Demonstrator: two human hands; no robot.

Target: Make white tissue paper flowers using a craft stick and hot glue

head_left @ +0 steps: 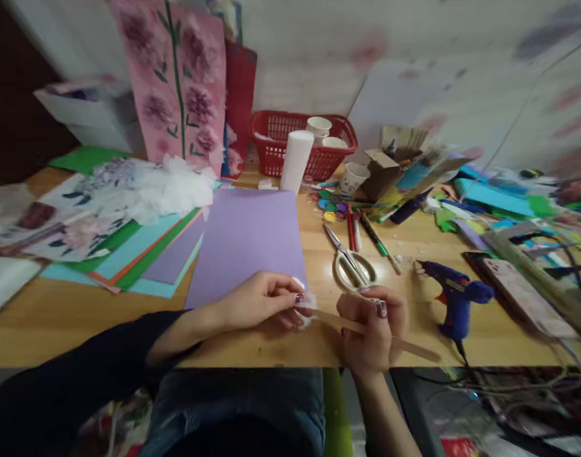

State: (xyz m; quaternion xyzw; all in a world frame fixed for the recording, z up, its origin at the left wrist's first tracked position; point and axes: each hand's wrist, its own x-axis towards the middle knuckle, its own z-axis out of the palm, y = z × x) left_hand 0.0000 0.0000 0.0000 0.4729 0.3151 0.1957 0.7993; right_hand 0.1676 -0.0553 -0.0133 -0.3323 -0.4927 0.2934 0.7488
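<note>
My left hand (271,301) is closed on a small piece of thin white tissue (308,301), pinched between thumb and fingers. A flat wooden craft stick (416,349) is gripped in my right hand (373,324), its far end pointing left and meeting the tissue. Whether the stick's tip is wrapped or only touching, I cannot tell. Beneath and behind my left hand lies a purple sheet of paper (254,238). White-handled scissors (351,260) rest just beyond my right hand, and a blue glue gun (454,295) is on its right.
Coloured sheets (142,251) and a pile of white tissue (171,189) cover the left side. A white roll (297,162) stands before a red basket (271,155). Paint pots (332,206), a paper cup (353,179), a phone (528,295) and paper scraps (497,197) spread to the right.
</note>
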